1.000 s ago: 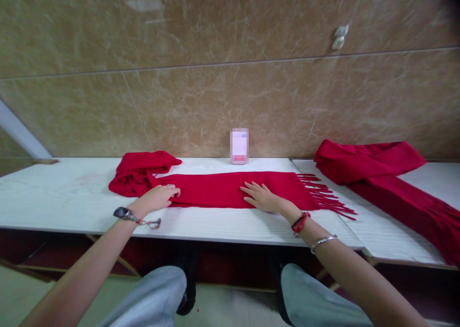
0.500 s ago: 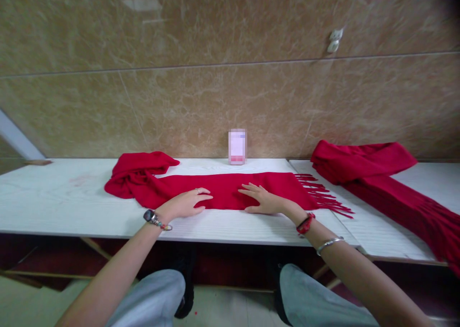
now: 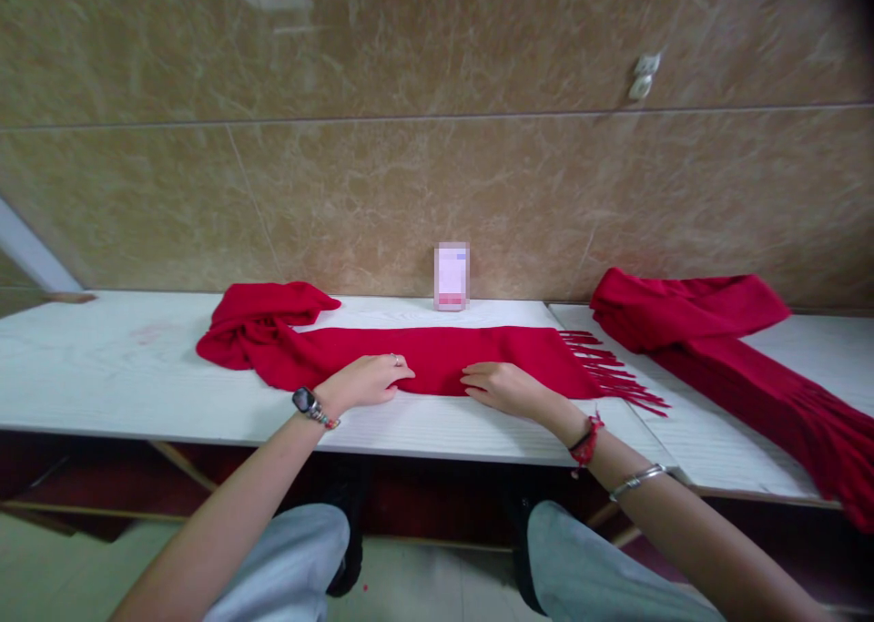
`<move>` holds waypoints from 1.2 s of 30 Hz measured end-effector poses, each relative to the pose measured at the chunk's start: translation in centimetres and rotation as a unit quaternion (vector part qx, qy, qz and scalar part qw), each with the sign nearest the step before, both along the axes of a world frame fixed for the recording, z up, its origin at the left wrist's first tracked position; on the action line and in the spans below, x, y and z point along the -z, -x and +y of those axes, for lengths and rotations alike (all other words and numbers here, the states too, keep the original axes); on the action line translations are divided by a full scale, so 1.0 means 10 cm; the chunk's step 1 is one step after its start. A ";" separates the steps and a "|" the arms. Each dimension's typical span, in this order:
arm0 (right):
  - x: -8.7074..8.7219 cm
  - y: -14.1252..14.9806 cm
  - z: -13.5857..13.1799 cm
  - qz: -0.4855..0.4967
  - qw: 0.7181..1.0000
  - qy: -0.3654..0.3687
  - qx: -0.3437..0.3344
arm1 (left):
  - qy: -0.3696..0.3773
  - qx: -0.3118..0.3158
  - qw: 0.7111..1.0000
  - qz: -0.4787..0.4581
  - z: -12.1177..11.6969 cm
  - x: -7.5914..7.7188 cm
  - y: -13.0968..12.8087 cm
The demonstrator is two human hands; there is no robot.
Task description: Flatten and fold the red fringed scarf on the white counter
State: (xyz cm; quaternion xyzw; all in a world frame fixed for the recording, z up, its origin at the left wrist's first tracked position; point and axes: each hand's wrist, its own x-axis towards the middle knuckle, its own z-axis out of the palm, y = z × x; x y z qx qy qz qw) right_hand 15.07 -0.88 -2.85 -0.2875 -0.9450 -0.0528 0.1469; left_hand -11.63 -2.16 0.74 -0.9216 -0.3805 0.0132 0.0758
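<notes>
A long red scarf (image 3: 443, 353) lies flat along a white table (image 3: 102, 376), its left end bunched up (image 3: 259, 326) and its fringed right end (image 3: 607, 367) spread out. My left hand (image 3: 365, 381) sits at the scarf's near edge, left of the middle, with its fingers curled closed on the cloth. A short way to the right, my right hand (image 3: 502, 387) rests on the same edge, fingers bent down onto the fabric. Both wrists carry bracelets, and a watch is on the left one.
A second red scarf (image 3: 716, 331) lies piled on the adjoining white table (image 3: 710, 440) at the right and trails off its front. A small blurred card (image 3: 452, 276) stands against the marble wall. My knees show below the table edge.
My left hand has slid right along the scarf toward the middle. Both hands have gone from lying flat on the cloth to curling their fingers at its near edge.
</notes>
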 end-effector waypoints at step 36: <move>-0.12 0.20 -0.07 -0.093 0.993 0.007 0.072 | -0.046 0.030 0.998 0.010 0.02 0.03 -0.37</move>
